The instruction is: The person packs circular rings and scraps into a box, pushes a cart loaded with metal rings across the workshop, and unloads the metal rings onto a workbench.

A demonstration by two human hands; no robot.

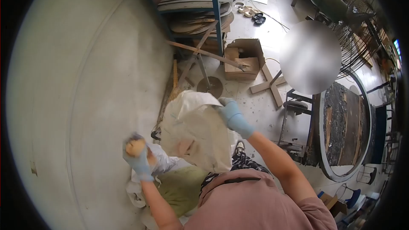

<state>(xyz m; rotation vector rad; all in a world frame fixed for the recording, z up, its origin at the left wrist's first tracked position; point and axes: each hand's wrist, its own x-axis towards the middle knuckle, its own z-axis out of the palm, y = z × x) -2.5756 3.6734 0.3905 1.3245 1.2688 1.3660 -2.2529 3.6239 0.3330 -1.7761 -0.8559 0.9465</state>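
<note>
My right hand [233,117], in a light blue glove, grips the upper rim of a large off-white woven sack [191,132]. The sack hangs in front of my body with its mouth spread. Over by the wall on the left, my left hand [138,157], in the same kind of glove, is closed around a tan, rounded lump [135,147]. Blur hides what this lump is. Just beside that hand, a whitish crumpled plastic bag [161,159] lies against the sack. A green sack [183,187] sits below, close to my legs.
A pale wall [98,93] runs along the left. Ahead are a blue-framed shelf rack [216,12] with stacked boards, an open cardboard box [243,70] and a wooden cross-shaped base [270,86]. A large round-framed panel [345,123] stands on the right. Sandals [257,18] lie farther off.
</note>
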